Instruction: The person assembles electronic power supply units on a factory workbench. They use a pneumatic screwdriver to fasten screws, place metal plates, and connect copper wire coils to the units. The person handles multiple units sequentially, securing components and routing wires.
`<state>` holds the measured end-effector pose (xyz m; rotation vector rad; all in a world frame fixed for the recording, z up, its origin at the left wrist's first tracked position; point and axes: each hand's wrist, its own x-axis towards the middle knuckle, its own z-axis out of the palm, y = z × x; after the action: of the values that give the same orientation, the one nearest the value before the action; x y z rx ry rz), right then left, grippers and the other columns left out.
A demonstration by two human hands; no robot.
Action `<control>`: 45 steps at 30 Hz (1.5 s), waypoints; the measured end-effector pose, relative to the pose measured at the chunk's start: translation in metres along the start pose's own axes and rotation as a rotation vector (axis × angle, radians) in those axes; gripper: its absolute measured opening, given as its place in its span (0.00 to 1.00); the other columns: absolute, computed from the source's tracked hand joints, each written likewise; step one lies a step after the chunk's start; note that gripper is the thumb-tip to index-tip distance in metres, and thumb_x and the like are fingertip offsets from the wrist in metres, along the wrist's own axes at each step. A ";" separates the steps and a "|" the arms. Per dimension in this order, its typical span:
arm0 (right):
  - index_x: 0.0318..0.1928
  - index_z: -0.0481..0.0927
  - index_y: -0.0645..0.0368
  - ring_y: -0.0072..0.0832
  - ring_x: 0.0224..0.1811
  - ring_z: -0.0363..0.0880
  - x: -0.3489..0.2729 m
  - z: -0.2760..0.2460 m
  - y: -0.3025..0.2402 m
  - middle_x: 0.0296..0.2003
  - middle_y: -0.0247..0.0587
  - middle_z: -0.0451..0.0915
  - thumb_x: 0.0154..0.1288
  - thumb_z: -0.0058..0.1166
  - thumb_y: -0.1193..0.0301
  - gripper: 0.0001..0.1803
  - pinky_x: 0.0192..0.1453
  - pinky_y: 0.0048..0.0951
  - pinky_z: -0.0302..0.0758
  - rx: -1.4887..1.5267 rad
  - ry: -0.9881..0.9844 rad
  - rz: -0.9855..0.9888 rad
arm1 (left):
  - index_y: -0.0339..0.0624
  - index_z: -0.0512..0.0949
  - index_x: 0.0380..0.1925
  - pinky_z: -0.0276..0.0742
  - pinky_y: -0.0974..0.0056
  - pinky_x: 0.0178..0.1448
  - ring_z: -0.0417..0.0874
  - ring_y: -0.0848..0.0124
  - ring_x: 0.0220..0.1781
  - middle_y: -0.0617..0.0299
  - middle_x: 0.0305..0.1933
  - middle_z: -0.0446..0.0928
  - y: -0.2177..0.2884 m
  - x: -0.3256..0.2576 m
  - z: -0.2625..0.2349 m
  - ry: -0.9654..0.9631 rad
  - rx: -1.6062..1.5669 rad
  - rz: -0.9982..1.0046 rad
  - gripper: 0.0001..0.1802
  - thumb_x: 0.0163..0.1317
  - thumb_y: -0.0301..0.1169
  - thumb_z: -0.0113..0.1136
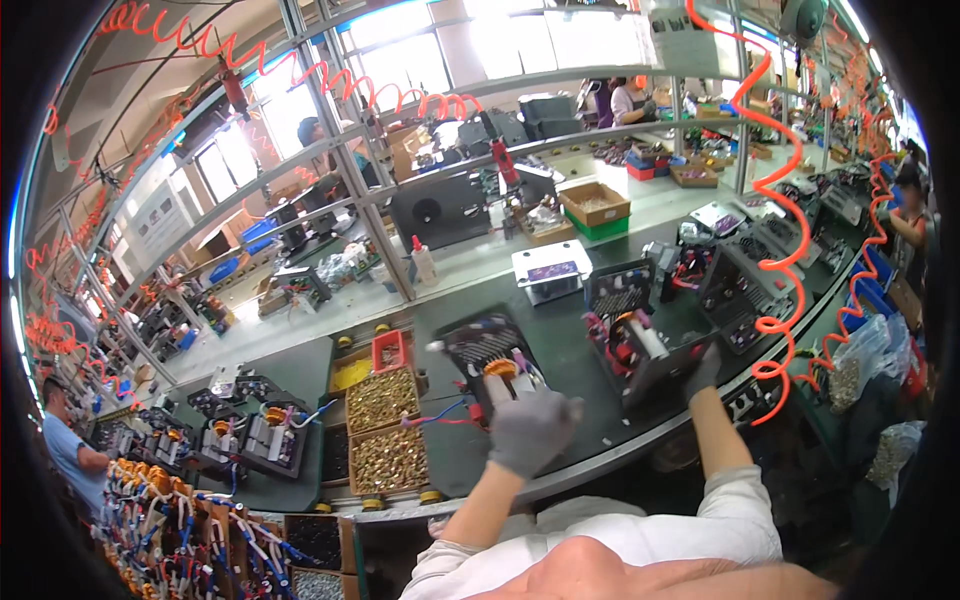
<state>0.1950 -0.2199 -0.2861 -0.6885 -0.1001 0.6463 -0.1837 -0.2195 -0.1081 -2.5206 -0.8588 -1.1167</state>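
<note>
My left hand [535, 432], in a grey glove, is closed at the near end of a black unit [485, 345] with a finned grey part and an orange copper coil [500, 369]. Its fingertips are hidden, so what it grips cannot be made out. Red and blue wires [438, 415] trail leftward from that unit, which looks smeared by motion. My right hand [705, 372], also gloved, grips the near right edge of a black metal case [665, 376]. Inside the case show a silvery block [650, 340] and red and pink wires.
Left of the work spot lie boxes of brass-coloured fasteners [383, 398] and a red bin [390, 350]. A white-topped unit [552, 268] stands beyond. Coiled orange hose [790, 230] hangs at the right. More part-built units [270, 440] line the left; wired coils [160, 490] are piled nearer.
</note>
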 end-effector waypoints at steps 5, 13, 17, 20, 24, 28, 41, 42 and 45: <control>0.49 0.77 0.60 0.31 0.36 0.81 0.050 -0.062 0.020 0.38 0.39 0.80 0.72 0.45 0.61 0.17 0.44 0.35 0.81 -0.103 -0.129 0.027 | 0.51 0.71 0.11 0.66 0.61 0.23 0.74 0.66 0.19 0.63 0.15 0.69 0.007 -0.002 0.041 0.163 -0.077 0.123 0.21 0.53 0.45 0.69; 0.63 0.66 0.62 0.35 0.55 0.74 0.019 0.008 0.048 0.54 0.44 0.74 0.68 0.51 0.62 0.27 0.58 0.35 0.75 -0.733 -0.834 0.306 | 0.51 0.70 0.10 0.65 0.62 0.24 0.72 0.69 0.19 0.67 0.15 0.67 -0.009 -0.035 0.005 0.149 -0.108 0.131 0.22 0.53 0.44 0.70; 0.66 0.63 0.62 0.37 0.59 0.69 -0.016 0.032 0.045 0.58 0.46 0.69 0.67 0.52 0.59 0.32 0.62 0.36 0.70 -0.813 -0.842 0.304 | 0.51 0.69 0.10 0.65 0.63 0.23 0.73 0.69 0.18 0.67 0.15 0.67 -0.018 -0.042 -0.001 0.182 -0.111 0.099 0.23 0.54 0.44 0.69; 0.67 0.61 0.63 0.39 0.63 0.65 -0.039 0.053 0.050 0.61 0.48 0.66 0.66 0.53 0.57 0.35 0.65 0.36 0.67 -0.863 -0.865 0.297 | 0.52 0.68 0.10 0.65 0.63 0.23 0.73 0.69 0.18 0.66 0.14 0.67 -0.033 -0.045 -0.011 0.212 -0.065 0.069 0.23 0.54 0.44 0.69; 0.69 0.57 0.63 0.41 0.67 0.60 -0.078 0.077 0.066 0.65 0.50 0.61 0.65 0.53 0.54 0.40 0.68 0.37 0.63 -0.922 -0.896 0.247 | 0.51 0.68 0.09 0.67 0.62 0.24 0.72 0.65 0.17 0.65 0.12 0.65 -0.069 -0.050 -0.025 0.395 -0.062 0.103 0.22 0.52 0.43 0.70; 0.72 0.54 0.64 0.43 0.71 0.55 -0.120 0.106 0.104 0.69 0.52 0.56 0.64 0.54 0.51 0.45 0.72 0.38 0.59 -1.004 -1.017 0.216 | 0.50 0.73 0.16 0.69 0.60 0.28 0.75 0.64 0.20 0.64 0.18 0.70 -0.100 -0.079 -0.051 0.366 0.165 -0.126 0.14 0.51 0.38 0.68; 0.75 0.49 0.62 0.54 0.76 0.48 -0.243 0.148 0.247 0.72 0.62 0.50 0.59 0.57 0.42 0.55 0.77 0.42 0.52 -1.238 -1.188 -0.153 | 0.46 0.79 0.48 0.68 0.51 0.63 0.78 0.58 0.56 0.59 0.51 0.79 -0.113 -0.128 -0.114 0.427 0.370 -0.366 0.22 0.56 0.43 0.65; 0.75 0.49 0.62 0.55 0.76 0.48 -0.244 0.150 0.247 0.72 0.62 0.50 0.59 0.57 0.42 0.55 0.77 0.42 0.52 -1.230 -1.212 -0.152 | 0.46 0.79 0.48 0.68 0.51 0.64 0.78 0.58 0.57 0.58 0.51 0.79 -0.112 -0.123 -0.110 0.402 0.324 -0.353 0.22 0.57 0.44 0.64; 0.75 0.50 0.62 0.55 0.75 0.49 -0.242 0.152 0.253 0.72 0.63 0.51 0.59 0.57 0.43 0.54 0.76 0.43 0.53 -1.195 -1.276 -0.159 | 0.48 0.80 0.48 0.65 0.51 0.68 0.76 0.61 0.60 0.59 0.51 0.79 -0.106 -0.105 -0.099 0.278 0.234 -0.316 0.22 0.61 0.49 0.59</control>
<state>-0.1753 -0.1275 -0.2956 -1.2721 -1.8155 0.7545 -0.3621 -0.2222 -0.1198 -2.0286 -1.2523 -1.3319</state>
